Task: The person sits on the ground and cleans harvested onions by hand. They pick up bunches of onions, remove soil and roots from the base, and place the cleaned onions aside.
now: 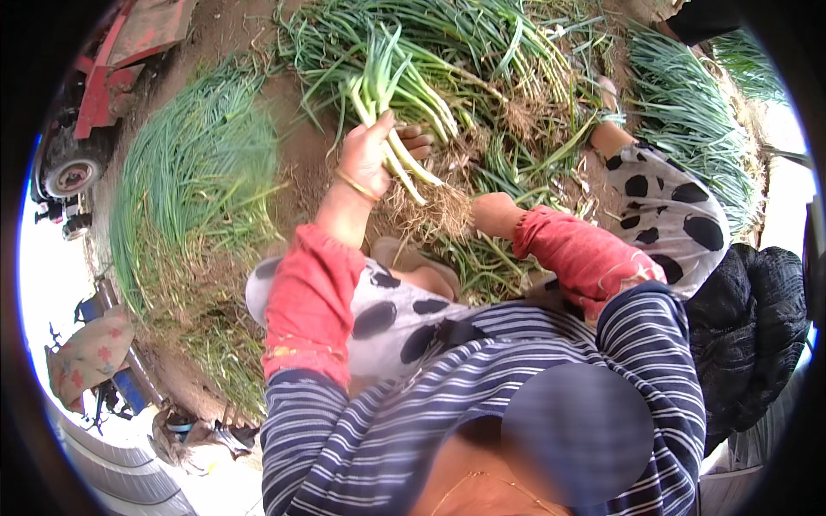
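Observation:
My left hand (374,151), with a bangle at its wrist, grips several green onion stalks (403,158), thumb across their pale stems. Their leaves point up and away from me, and their roots (445,209) hang toward my right hand. My right hand (495,215) is closed at the right edge of these roots; its fingertips are hidden, so whether it pinches root strands cannot be told. Just beyond my left hand lie more green onions (426,97) with roots on. Loose leaves and stripped bits (477,271) lie on the ground below my right hand.
A large heap of green onions (193,174) lies at the left, another (477,32) ahead, and a row of them (697,122) at the right. My bent legs (671,213) frame the work spot. A red vehicle (103,97) stands far left, a black padded item (742,335) at right.

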`<action>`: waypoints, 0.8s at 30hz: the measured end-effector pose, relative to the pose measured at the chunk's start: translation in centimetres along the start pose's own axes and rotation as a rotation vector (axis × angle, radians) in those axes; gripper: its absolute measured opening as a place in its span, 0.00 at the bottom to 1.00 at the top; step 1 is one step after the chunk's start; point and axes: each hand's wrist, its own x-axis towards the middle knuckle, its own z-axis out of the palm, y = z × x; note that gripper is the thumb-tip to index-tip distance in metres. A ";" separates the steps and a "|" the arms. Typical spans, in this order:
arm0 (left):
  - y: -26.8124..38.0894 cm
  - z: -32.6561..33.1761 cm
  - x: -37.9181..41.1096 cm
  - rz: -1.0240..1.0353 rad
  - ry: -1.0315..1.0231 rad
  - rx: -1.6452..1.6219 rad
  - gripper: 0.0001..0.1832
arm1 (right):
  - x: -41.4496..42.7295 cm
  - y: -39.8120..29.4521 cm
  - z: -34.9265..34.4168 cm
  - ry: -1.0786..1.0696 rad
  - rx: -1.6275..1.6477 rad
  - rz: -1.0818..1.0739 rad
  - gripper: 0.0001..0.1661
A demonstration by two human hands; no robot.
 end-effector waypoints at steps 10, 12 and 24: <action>13.2 -0.1 -4.3 0.266 -0.404 -0.673 0.26 | 12.2 11.0 -8.2 0.729 0.084 0.492 0.13; 15.4 -1.7 -5.6 0.618 -0.412 -0.352 0.28 | 12.4 10.4 -9.0 0.590 0.035 0.540 0.13; 7.6 -5.0 -1.0 0.262 -0.030 -0.217 0.11 | 3.1 4.7 -12.9 0.473 1.292 0.044 0.09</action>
